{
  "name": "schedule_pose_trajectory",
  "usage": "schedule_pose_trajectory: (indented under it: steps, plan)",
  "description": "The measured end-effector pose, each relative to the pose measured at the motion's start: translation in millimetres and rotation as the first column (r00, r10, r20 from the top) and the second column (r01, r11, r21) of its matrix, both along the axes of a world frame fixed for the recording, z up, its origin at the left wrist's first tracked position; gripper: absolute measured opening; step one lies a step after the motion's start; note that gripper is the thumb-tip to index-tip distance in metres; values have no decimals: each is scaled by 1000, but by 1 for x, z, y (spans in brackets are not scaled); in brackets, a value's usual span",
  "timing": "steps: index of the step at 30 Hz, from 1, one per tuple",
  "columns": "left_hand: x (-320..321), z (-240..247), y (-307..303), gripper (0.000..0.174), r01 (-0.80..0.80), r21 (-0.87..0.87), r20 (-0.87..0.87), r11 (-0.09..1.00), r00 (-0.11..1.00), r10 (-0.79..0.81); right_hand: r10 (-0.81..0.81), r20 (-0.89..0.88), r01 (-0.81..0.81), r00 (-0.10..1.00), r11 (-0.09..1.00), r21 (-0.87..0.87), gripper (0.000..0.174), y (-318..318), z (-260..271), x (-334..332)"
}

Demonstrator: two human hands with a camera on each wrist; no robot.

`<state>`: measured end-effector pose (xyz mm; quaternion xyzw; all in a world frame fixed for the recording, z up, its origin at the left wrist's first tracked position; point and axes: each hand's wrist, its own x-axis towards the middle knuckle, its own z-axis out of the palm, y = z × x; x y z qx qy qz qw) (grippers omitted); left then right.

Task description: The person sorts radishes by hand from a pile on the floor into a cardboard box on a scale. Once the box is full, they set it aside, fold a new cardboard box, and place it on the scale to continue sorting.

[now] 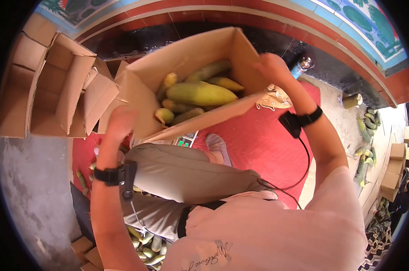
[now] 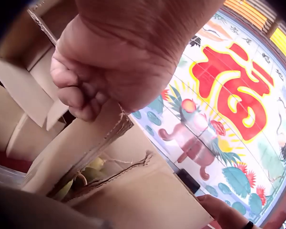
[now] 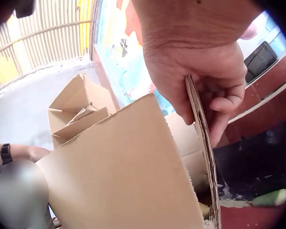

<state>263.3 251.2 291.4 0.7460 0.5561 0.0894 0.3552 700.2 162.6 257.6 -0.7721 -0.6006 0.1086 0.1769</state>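
Below, the red mat (image 1: 276, 156) is spreading under an open carton (image 1: 186, 53), whose opposite ends the left hand (image 1: 122, 123) and right hand (image 1: 275, 70) are gripping; the load is risking a tear at those thin edges, spilling the green vegetables (image 1: 202, 93) lying inside.

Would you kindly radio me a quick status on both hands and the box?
Left hand, right hand gripping opposite ends of cardboard box. Box open-topped, yellow-green vegetables inside. Other open boxes close by on the left.
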Motion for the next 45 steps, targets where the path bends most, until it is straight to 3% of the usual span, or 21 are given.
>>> schedule_pose_trajectory:
  steps: [2, 4, 6, 7, 12, 14, 17, 19, 20, 22, 24, 26, 28, 30, 32, 37, 40, 42, 43, 44, 45]
  plan:
    - [41, -10, -9, 30, -12, -9, -188, 1000, 982, 10, -39, 16, 39, 999, 999, -38, 35, -33, -14, 27]
    - [72, -29, -18, 31, 93, -9, -292, 996, 952, -92, -110, 74, 116, 991, 990, -80, 35, -69, -26, 49]
    - [110, -39, -36, 30, 169, -53, -325, 984, 929, -177, -199, 24, 201, 980, 974, -108, 34, -102, -45, 75]
    - [128, -42, -47, 30, 174, -101, -351, 979, 915, -199, -153, -56, 153, 987, 988, 6, 31, -121, -70, 98]
    - [197, -57, -88, 25, 251, -289, -351, 924, 870, -346, -270, 36, 272, 962, 941, -199, 27, -201, -53, 122]
    - [219, -77, -96, 24, 225, -482, -325, 846, 852, -411, -236, 251, 293, 939, 931, -219, 26, -229, -62, 142]
    - [237, -95, -111, 23, 278, -438, -298, 855, 852, -430, -268, 276, 337, 923, 909, -245, 26, -258, -61, 153]
    - [242, -90, -106, 21, 532, -410, -185, 741, 747, -638, -268, 328, 360, 906, 895, -264, 24, -263, -73, 153]
    - [241, -100, -101, 19, 457, -460, 14, 761, 861, -508, -274, 382, 393, 883, 876, -280, 22, -268, -85, 153]
    - [218, -68, -87, 20, 652, -188, 132, 735, 758, -638, -269, 391, 393, 880, 875, -283, 20, -286, -113, 180]
    - [189, -28, -79, 22, 386, -348, 304, 854, 908, -287, -404, 451, 534, 796, 819, -210, 22, -295, -133, 202]
    - [149, 1, -72, 25, 290, -323, 386, 901, 909, -155, -352, 406, 471, 843, 848, -242, 25, -278, -115, 212]
    - [105, 24, -69, 29, 222, -290, 430, 931, 899, -81, -410, 299, 474, 861, 862, -182, 27, -246, -87, 196]
    - [64, 52, -79, 31, 94, -207, 332, 974, 943, -20, -378, 117, 390, 919, 913, -121, 28, -209, -64, 169]
    - [23, 64, -93, 31, -39, -159, 312, 986, 946, 88, -300, -195, 297, 934, 954, -42, 26, -171, -49, 132]
    - [-64, 62, -142, 33, -309, -122, 246, 943, 911, 330, -32, -471, 55, 882, 998, 35, 25, -84, -12, 26]
    - [-107, 47, -176, 33, -464, -123, 225, 877, 848, 480, 75, -616, -65, 784, 997, 40, 24, -35, 6, -34]
    - [-130, 32, -201, 32, -560, -133, 242, 818, 782, 575, 10, -792, -91, 610, 994, -58, 23, -5, 15, -73]
    - [-138, 26, -213, 33, -589, -163, 271, 791, 745, 610, -53, -805, -63, 591, 992, -112, 20, 11, 7, -89]
    - [-146, 19, -225, 33, -615, -191, 301, 765, 705, 642, -28, -807, -102, 589, 989, -109, 20, 26, -16, -95]
    - [-154, 9, -238, 32, -638, -203, 340, 743, 665, 665, 1, -706, -152, 708, 977, -151, 19, 43, -52, -92]
